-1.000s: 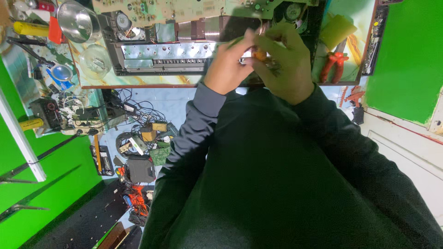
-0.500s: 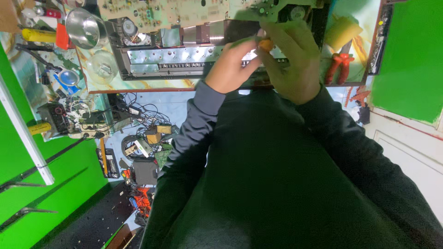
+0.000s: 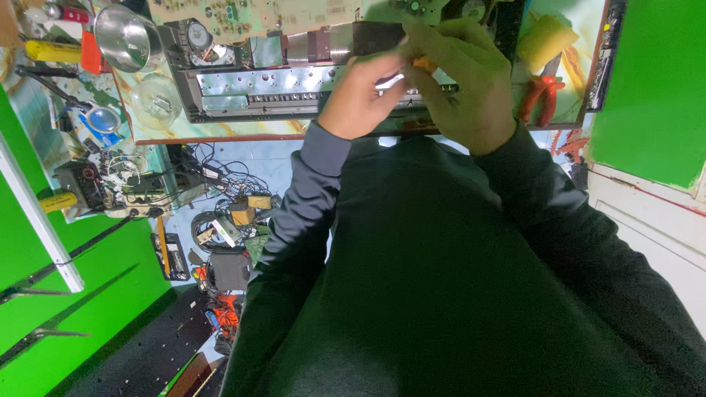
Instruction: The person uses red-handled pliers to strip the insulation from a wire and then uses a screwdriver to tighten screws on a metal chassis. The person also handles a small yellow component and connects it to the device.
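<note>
1. Left hand (image 3: pixel 360 99): fingers curled, tips meeting the right hand over the chassis (image 3: pixel 250 92). Whether it pinches anything cannot be told; its tips are hidden.
2. Right hand (image 3: pixel 471 81): closed around a small orange tool (image 3: pixel 424 65), of which only a short piece shows between the fingers. The tip is hidden, so its contact point cannot be told.
3. Chassis: an opened metal electronics unit lying directly under both hands, its perforated front strip running out past the left hand.
4. Circuit board (image 3: pixel 294 13): beyond the fingertips, exposed, with no cover over it.
5. Progress, as a judgement: the unit stands opened and its board bared, so access is done; the fine work at the fingertips appears in hand, and closing up is left.
6. Surroundings: red pliers (image 3: pixel 540 95) and a yellow sponge (image 3: pixel 544 40) just beside the right hand; a metal bowl (image 3: pixel 125 37) and glass lid (image 3: pixel 156 99) well off past the left hand.
</note>
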